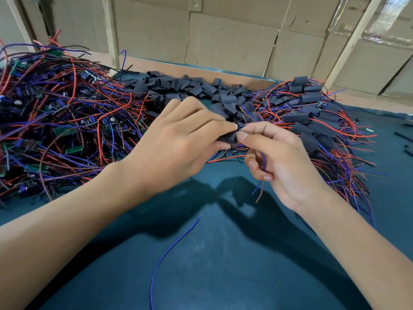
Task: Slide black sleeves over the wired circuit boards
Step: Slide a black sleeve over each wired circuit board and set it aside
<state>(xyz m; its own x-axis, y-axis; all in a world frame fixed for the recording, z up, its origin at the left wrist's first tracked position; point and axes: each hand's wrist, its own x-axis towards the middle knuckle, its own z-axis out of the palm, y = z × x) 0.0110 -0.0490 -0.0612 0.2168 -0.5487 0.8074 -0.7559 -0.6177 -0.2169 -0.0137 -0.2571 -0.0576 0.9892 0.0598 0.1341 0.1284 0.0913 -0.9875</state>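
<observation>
Over a dark green table [223, 253], two bare hands meeting at the middle. Left hand [178, 139], fingers curled, pinching a black sleeve [228, 137] between thumb below and fingertips above; sleeve poking out just past the fingertips, toward the right hand. Right hand [279, 162], thumb and forefinger pinched together right at the sleeve's open end, touching it; what sits between those two fingers too small to tell. Lower fingers of the right hand curled around thin blue and brown wires [261, 175], tails hanging down below the palm, above the table.

To the left of the left hand, a big tangle of bare boards with red and blue wires [55, 121]. Beyond both hands, along the far edge, a heap of loose black sleeves [196, 88]. To the right of the right hand, a pile of boards already sleeved [312, 113], wires trailing toward the near side. Single loose blue wire [172, 247] lying curved on the table between the forearms. Cardboard boxes [234, 36] stacked behind the table.
</observation>
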